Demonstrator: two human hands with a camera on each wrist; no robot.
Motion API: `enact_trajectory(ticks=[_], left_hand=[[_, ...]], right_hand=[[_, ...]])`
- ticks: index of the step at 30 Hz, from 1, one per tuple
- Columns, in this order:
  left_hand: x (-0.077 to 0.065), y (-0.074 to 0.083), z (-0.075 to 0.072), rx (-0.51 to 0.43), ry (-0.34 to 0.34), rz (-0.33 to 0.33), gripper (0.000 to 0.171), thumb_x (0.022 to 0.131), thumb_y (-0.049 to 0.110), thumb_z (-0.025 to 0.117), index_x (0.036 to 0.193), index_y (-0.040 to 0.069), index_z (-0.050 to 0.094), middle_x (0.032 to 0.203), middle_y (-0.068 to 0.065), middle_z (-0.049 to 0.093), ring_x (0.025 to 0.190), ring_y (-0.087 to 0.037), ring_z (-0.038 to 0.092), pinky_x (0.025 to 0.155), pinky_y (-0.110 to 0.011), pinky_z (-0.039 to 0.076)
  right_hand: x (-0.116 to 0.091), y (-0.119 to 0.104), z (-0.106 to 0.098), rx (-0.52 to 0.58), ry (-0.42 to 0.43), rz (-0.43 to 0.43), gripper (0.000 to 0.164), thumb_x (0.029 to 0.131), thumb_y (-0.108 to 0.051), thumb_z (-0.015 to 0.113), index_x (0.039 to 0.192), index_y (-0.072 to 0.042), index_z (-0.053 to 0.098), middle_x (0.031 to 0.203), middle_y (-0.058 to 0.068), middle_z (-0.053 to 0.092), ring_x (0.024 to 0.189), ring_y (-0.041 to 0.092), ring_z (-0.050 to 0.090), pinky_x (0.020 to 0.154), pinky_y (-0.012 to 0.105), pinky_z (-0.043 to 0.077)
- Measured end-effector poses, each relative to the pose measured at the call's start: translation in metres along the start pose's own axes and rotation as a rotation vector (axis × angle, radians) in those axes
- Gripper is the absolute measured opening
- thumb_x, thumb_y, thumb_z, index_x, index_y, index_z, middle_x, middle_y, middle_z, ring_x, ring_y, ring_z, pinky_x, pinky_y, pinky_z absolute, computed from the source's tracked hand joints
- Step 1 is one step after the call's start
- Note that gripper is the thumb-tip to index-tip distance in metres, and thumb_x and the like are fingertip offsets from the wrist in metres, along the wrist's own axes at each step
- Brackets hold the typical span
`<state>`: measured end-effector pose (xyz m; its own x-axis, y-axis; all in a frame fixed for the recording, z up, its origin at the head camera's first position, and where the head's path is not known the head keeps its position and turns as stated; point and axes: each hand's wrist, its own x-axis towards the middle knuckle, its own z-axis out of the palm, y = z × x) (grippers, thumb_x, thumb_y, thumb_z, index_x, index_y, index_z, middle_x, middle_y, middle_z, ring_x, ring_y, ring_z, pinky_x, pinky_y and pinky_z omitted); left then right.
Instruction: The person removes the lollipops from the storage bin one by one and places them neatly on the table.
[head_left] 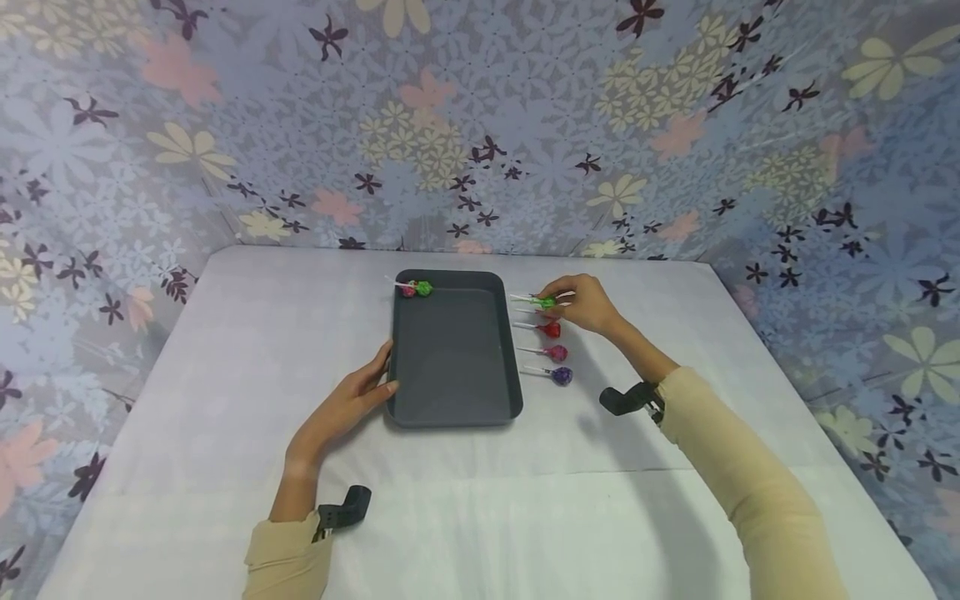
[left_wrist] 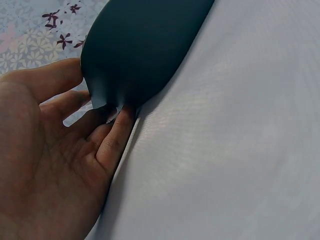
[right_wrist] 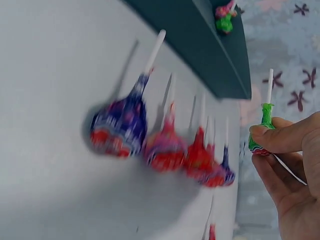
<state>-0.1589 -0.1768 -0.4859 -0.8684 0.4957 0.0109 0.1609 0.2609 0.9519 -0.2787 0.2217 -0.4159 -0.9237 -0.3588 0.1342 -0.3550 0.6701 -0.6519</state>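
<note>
My right hand (head_left: 588, 304) pinches a green-wrapped lollipop (right_wrist: 265, 125) between thumb and fingers, its white stick pointing up in the right wrist view. Below that hand lies a row of wrapped lollipops on the cloth, including a red lollipop (head_left: 551, 330), a pink lollipop (head_left: 557, 353) and a purple lollipop (head_left: 561, 377). My left hand (head_left: 348, 408) grips the left edge of a dark grey tray (head_left: 456, 417), thumb at the rim. In the tray's far left corner sit a green lollipop (head_left: 423, 288) and a pinkish-red lollipop (head_left: 408, 290), a stick poking past the rim.
White cloth (head_left: 480, 517) covers the table. Flowered fabric (head_left: 480, 125) rises behind the far edge and along both sides. Beyond the purple lollipop in the right wrist view, several others lie close together, some partly hidden.
</note>
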Motion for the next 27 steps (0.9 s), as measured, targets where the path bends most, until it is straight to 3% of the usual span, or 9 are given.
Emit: enact_trajectory(ticks=[10,16,27], left_hand=[[0.0,0.001,0.0,-0.003,-0.001,-0.004,0.073,0.103,0.027,0.049,0.158,0.01,0.005,0.164,-0.012,0.002,0.15,-0.035,0.009,0.121,-0.05,0.016],[-0.001,0.001,0.001,-0.02,-0.005,-0.013,0.073,0.103,0.03,0.05,0.158,0.011,0.005,0.164,-0.01,0.003,0.151,-0.033,0.009,0.122,-0.049,0.017],[-0.001,0.003,-0.002,-0.029,-0.011,-0.018,0.072,0.103,0.029,0.049,0.158,0.012,0.005,0.164,-0.01,0.002,0.15,-0.036,0.01,0.121,-0.052,0.017]], right_hand=[[-0.021,0.028,-0.017,-0.045,0.067,0.137,0.026,0.082,0.005,0.073,0.107,0.006,0.071,0.107,0.024,0.07,0.103,0.036,0.066,0.088,0.048,0.056],[-0.031,0.047,-0.021,-0.084,0.071,0.224,0.027,0.084,0.003,0.071,0.11,0.007,0.07,0.112,0.025,0.068,0.108,0.038,0.065,0.093,0.046,0.055],[-0.045,0.07,-0.029,-0.088,0.099,0.299,0.029,0.082,0.005,0.071,0.111,0.008,0.07,0.116,0.028,0.066,0.11,0.041,0.064,0.09,0.047,0.056]])
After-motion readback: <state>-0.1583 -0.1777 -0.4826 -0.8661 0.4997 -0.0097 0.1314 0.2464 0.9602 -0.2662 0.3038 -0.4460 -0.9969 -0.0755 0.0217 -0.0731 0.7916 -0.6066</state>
